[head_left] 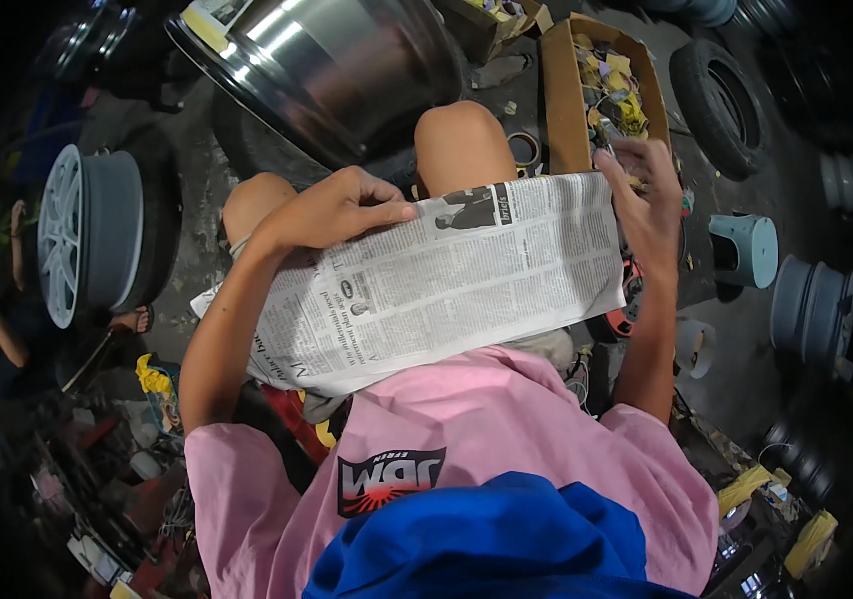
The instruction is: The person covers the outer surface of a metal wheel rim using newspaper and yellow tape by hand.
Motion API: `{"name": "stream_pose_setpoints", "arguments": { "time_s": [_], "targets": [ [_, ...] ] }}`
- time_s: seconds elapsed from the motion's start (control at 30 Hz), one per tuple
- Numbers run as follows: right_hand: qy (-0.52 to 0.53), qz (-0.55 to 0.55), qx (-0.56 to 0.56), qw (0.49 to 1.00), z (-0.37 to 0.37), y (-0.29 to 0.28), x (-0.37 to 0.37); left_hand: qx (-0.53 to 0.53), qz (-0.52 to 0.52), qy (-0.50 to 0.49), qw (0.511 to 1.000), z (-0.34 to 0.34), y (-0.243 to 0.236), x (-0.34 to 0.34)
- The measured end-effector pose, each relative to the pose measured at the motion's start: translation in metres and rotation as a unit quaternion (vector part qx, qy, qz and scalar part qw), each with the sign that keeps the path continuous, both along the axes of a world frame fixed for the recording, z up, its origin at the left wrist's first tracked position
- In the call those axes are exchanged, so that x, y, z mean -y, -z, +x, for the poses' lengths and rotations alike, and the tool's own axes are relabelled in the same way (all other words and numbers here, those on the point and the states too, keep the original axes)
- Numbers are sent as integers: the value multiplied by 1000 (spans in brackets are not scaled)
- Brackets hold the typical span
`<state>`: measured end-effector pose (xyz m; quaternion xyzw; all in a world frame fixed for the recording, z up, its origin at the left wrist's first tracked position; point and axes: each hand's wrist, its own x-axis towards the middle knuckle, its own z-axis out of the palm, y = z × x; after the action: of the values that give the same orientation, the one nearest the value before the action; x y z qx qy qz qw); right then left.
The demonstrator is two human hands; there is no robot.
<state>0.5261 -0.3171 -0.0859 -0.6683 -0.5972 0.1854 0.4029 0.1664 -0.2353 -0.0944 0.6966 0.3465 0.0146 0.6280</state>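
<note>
A folded newspaper sheet (446, 280) lies across my lap over my knees, printed in black with a small picture along its top edge. My left hand (351, 210) grips the upper left edge of the paper, fingers curled and thumb laid on top. My right hand (641, 200) holds the upper right corner, with its fingers bent beside a cardboard box. Both forearms reach up from the sides of my pink shirt (476, 409).
Ahead stand a polished wheel rim (346, 70) and a cardboard box (566, 90) of scraps. A white rim (87, 240) is at left, where another person (7, 339) sits. A tyre (716, 110), pale blue container (746, 250) and grey rims (811, 309) are at right.
</note>
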Motion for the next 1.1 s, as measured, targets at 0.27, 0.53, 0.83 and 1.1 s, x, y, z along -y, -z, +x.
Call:
{"name": "stream_pose_setpoints", "arguments": {
  "time_s": [0.27, 0.53, 0.83, 1.1],
  "targets": [
    [-191, 101, 197, 956, -146, 23, -39, -4, 121, -15, 993, -6, -37, 13],
    [-161, 120, 178, 963, -121, 22, -39, -98, 137, -46, 985, -121, -71, 20],
    [-81, 95, 187, 974, -55, 29, -51, -248, 41, -171, 952, -225, -60, 42],
    [75, 10, 158, 985, 61, 63, -45, -170, -80, -263, 946, -245, -32, 58]
  ]
}}
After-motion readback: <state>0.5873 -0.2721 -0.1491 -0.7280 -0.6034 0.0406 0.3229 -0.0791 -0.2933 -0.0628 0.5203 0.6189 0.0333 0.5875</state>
